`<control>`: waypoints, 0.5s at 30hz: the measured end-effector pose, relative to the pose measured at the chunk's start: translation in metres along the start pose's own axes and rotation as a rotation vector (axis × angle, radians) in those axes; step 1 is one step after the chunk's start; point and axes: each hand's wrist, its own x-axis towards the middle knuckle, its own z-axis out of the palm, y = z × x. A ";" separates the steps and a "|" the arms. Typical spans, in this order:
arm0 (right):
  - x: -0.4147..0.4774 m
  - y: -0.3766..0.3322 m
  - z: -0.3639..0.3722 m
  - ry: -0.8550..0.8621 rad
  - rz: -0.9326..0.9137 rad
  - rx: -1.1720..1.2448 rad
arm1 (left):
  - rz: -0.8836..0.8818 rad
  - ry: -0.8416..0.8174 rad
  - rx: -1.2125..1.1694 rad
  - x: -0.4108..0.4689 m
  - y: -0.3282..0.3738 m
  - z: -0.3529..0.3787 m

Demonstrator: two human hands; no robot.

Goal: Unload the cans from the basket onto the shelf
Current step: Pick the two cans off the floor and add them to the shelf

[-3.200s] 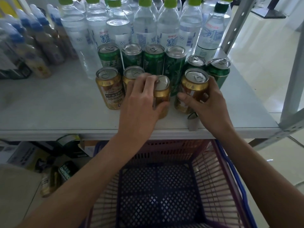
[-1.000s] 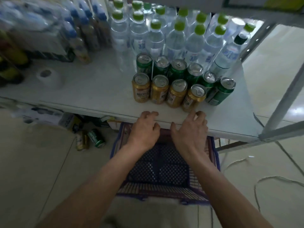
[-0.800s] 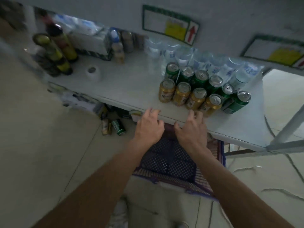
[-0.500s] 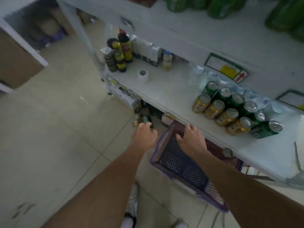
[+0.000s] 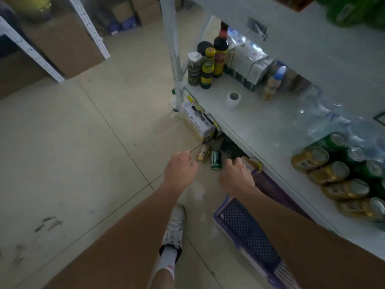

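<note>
The shelf [image 5: 260, 130] carries four gold cans [image 5: 308, 161] in a row. Behind them at least three green cans [image 5: 333, 140] show, and the frame edge cuts off the rest. On the floor lie two more: one gold floor can [image 5: 203, 153] and one green floor can [image 5: 216, 159]. There is one basket [image 5: 250, 232]. At the shelf's far end stand four dark bottles [image 5: 208, 67], one paper roll [image 5: 233, 100] and one blue-capped bottle [image 5: 273, 83]. The water bottles [image 5: 325, 122] are too blurred to count.

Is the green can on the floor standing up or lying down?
Lying down. The green can shows its whole long side on the floor, beside a gold can lying flat too.
</note>
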 end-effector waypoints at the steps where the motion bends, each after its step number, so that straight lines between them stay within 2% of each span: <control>1: 0.012 -0.002 0.009 -0.021 0.022 0.004 | -0.020 -0.008 0.003 0.010 -0.007 0.006; 10: 0.146 0.004 0.109 -0.154 0.169 0.058 | -0.128 -0.150 0.012 0.122 -0.087 0.118; 15: 0.209 0.007 0.161 -0.141 0.220 0.033 | -0.145 -0.206 -0.048 0.170 -0.113 0.185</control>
